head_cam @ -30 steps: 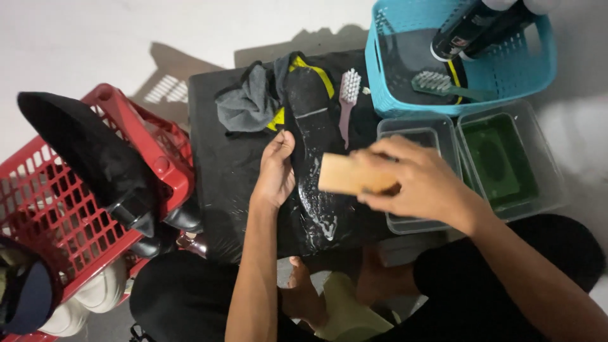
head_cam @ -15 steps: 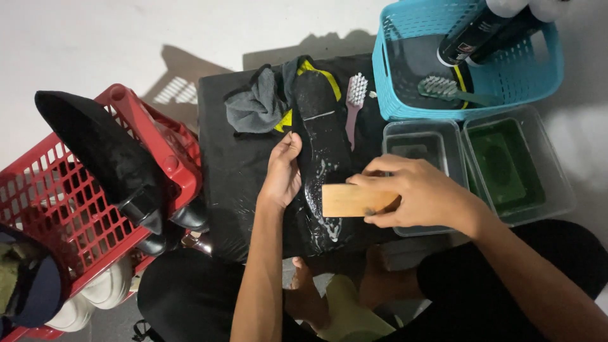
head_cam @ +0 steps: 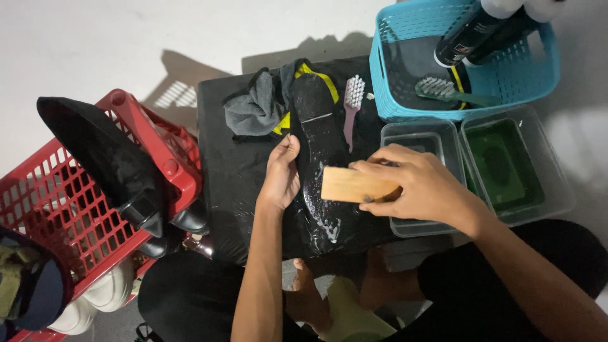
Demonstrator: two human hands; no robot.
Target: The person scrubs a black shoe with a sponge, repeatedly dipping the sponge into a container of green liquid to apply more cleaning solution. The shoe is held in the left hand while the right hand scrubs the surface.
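R hand [head_cam: 421,187] w/ closed grip on 1 wood brush [head_cam: 354,185], set on a black insole [head_cam: 320,152] lying wet on the black table [head_cam: 240,171]. L hand [head_cam: 280,174] presses the insole's left edge, fingers flat, grasping nothing. 1 grey rag [head_cam: 253,109] & 1 pink brush [head_cam: 351,104] at the insole's far end. 2 clear tubs [head_cam: 525,126] right. 1 blue basket [head_cam: 392,69] w/ 2 bottles [head_cam: 472,35], 1 green brush [head_cam: 446,90]. 1 red basket [head_cam: 69,209] left.
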